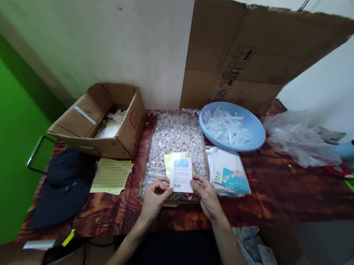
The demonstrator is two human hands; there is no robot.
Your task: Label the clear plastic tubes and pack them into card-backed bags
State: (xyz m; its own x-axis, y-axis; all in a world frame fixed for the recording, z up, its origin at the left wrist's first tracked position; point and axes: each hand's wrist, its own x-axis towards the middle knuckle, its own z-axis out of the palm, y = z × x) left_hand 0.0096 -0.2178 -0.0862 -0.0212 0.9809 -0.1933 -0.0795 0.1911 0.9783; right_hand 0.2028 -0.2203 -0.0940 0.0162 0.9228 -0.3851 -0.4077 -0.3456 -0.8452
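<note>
My left hand (155,196) and my right hand (205,194) together hold a small white printed packet (181,171) by its lower corners, fingers pinched on it. A yellow sheet (167,161) peeks out behind the packet. Both hands hover over the near end of a shallow cardboard tray (146,162) filled with several small white pieces. A stack of white and teal packets (230,173) lies just right of the tray.
A blue bowl (255,132) of clear plastic tubes sits behind the stack. An open cardboard box (104,118) stands at left, with yellow dotted sticker sheets (110,176) and a black cap (64,185) near it. A crumpled plastic bag (299,138) lies right; a cardboard sheet (247,52) leans on the wall.
</note>
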